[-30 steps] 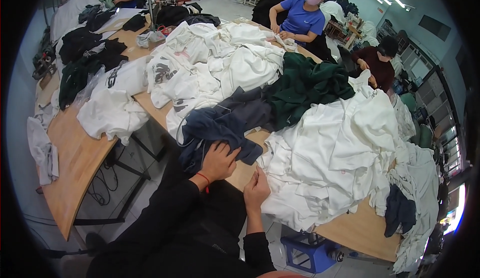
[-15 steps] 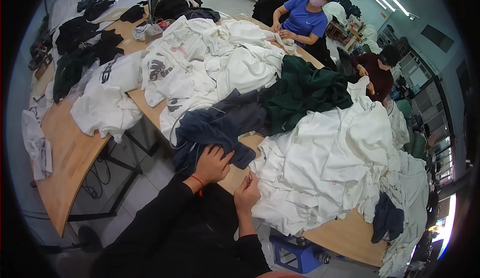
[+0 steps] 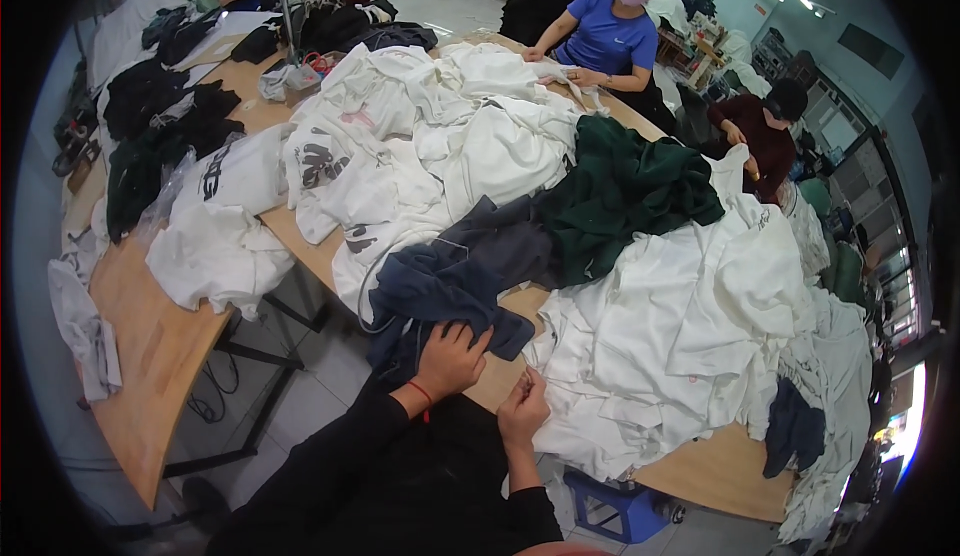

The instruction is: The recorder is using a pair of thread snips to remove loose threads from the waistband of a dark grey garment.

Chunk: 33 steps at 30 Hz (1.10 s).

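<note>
A navy blue garment [image 3: 428,278] lies bunched at the near table edge, with a light cord along its left side. My left hand [image 3: 452,360] rests on its near part, fingers bent over the cloth and the thumb side partly hidden. Just right of it, over the table edge, my right hand [image 3: 522,408] is closed in a pinch; whatever is between its fingertips is too small to make out. A pile of white garments [image 3: 670,326] lies close beside my right hand. Behind the navy garment sits a dark green garment [image 3: 630,191].
More white garments [image 3: 400,126] cover the table's far left. A second wooden table [image 3: 150,356] stands at left, holding dark and white clothes. A blue plastic stool [image 3: 615,508] is under the near edge. Across the table, a person in a blue shirt [image 3: 610,41] handles white cloth.
The whole view has shifted, moving the scene slightly right and down. Both my hands keep nearly the same place against the navy garment. The hands of the person in blue have moved farther apart.
</note>
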Motion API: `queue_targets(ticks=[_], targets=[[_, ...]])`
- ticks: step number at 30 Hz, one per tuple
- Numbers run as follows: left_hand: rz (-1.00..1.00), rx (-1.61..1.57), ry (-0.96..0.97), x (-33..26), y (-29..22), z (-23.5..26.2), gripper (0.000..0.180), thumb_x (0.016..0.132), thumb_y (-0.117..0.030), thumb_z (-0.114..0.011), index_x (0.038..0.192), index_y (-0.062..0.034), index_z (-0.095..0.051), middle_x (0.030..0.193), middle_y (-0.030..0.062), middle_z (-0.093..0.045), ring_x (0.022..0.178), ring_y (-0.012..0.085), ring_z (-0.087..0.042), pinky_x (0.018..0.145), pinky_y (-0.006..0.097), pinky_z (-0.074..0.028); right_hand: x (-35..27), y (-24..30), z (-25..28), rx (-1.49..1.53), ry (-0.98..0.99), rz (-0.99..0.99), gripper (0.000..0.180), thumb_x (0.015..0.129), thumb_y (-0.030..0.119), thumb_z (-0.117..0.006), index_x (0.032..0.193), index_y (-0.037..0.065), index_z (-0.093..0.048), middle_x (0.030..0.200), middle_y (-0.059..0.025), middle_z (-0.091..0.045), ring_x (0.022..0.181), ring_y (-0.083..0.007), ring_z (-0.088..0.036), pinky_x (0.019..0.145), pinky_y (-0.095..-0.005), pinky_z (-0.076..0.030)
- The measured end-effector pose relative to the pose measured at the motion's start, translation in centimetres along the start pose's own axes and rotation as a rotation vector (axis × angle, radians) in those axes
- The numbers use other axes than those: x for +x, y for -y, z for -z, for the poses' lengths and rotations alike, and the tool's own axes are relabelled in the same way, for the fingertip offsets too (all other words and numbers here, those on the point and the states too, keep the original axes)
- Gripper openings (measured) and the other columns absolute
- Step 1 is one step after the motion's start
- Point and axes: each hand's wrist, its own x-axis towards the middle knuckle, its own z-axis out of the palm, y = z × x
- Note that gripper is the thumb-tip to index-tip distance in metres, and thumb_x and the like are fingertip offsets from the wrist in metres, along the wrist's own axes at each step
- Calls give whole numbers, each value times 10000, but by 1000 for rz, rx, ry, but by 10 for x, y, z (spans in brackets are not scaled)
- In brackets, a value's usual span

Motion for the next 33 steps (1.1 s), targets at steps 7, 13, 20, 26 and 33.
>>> queue_targets(ticks=[7, 13, 20, 26, 33], targets=[[-46, -73, -76, 2, 5, -3, 452, 908, -273, -681, 1320, -103, -754, 1039, 141, -671, 1102, 316, -624, 1051, 486, -441, 1, -4, -3, -98, -37, 40, 244, 1018, 41, -651, 1256, 6, -694, 858, -194, -743, 726, -338, -745, 667, -409, -575], [73, -500, -119, 1, 11, 16, 326, 943, -180, -719, 1256, -102, -768, 1041, 137, -705, 1047, 318, -659, 1019, 470, -467, -1, -1, -7, -105, -97, 84, 238, 1018, 30, -641, 1247, -11, -691, 825, -184, -719, 680, -310, -719, 643, -398, -559], [286, -1233, -187, 33, 15, 161, 254, 1020, 26, -623, 1245, -4, -736, 1140, 104, -752, 1068, 210, -724, 940, 294, -538, -7, -11, -7, -56, -220, -5, 228, 1124, 109, -530, 1206, -20, -700, 766, -136, -672, 632, -216, -633, 611, -362, -490], [569, -1498, 45, 32, 23, 162, 449, 1013, 27, -644, 1451, -21, -561, 1382, 60, -596, 1286, 116, -544, 1100, 259, -436, 17, 20, 17, 291, -45, -426, 308, 1155, 239, -550, 1191, 0, -741, 721, 41, -552, 625, -64, -484, 576, -263, -377], [639, -1763, 132, 11, 11, 184, 607, 965, 131, -660, 1526, 4, -468, 1340, 106, -666, 1211, 123, -651, 1053, 263, -503, 31, 151, 75, 347, 102, -238, 180, 1011, 17, -711, 1178, 9, -778, 910, 26, -631, 727, -24, -466, 614, -207, -347]])
